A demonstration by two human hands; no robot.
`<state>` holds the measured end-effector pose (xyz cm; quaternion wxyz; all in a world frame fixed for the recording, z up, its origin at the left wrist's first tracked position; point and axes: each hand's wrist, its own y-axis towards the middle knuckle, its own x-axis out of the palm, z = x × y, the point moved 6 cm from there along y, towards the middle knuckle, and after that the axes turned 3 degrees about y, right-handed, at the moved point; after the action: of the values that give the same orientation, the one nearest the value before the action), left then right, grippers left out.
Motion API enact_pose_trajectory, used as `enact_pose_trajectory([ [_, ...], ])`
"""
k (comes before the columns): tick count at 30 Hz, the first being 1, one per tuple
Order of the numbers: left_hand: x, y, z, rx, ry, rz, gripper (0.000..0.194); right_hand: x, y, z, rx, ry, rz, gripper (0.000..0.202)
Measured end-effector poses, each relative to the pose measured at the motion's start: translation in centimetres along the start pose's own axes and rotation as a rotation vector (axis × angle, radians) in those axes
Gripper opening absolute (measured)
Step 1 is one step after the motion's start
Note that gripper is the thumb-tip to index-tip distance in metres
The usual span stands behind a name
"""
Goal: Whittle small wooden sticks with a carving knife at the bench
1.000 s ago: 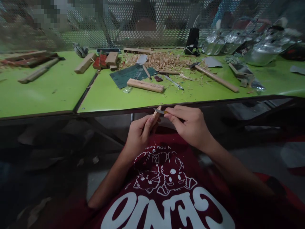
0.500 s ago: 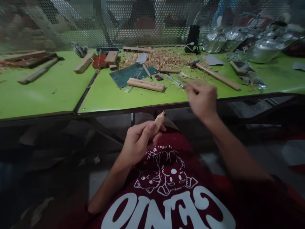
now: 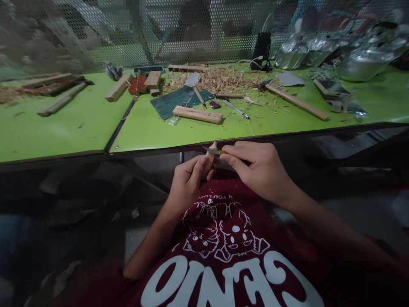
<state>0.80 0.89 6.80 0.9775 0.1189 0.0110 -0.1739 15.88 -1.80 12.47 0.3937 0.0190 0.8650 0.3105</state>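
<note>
My left hand is closed around a small pale piece of carved wood, held over my lap just below the table's front edge. Its narrow tip points up and away from me. In my right hand is a small carving knife, gripped by its yellowish handle end. The blade points left and lies across the upper part of the wood, seemingly touching it. Most of the handle is hidden inside my fingers, and the wood's lower end is covered by my left hand.
On the green table lie a wooden block, a pen, a dark green sheet and a long-handled hammer. Wood shavings are heaped behind them. Silvery kettles stand at the back right, before a perforated metal screen.
My right hand has come down and left from near the table edge, bringing the knife blade onto the wood. My left hand keeps its hold, with the wood slightly higher in view.
</note>
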Motion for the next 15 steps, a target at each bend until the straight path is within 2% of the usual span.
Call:
enact_pose_trajectory([
  [6,0.3,0.2,-1.4,-0.064,-0.171,-0.044,0.042,-0.1,0.2,-0.2,-0.053,-0.096,0.034,0.024],
  [11,-0.4,0.5,-2.4,-0.086,-0.200,-0.004,0.038,0.8,0.6,-0.8,-0.090,-0.220,0.065,0.027],
  [15,-0.7,0.5,-2.2,-0.090,-0.211,0.021,0.037,1.6,1.0,-0.8,-0.130,-0.266,0.090,0.026],
])
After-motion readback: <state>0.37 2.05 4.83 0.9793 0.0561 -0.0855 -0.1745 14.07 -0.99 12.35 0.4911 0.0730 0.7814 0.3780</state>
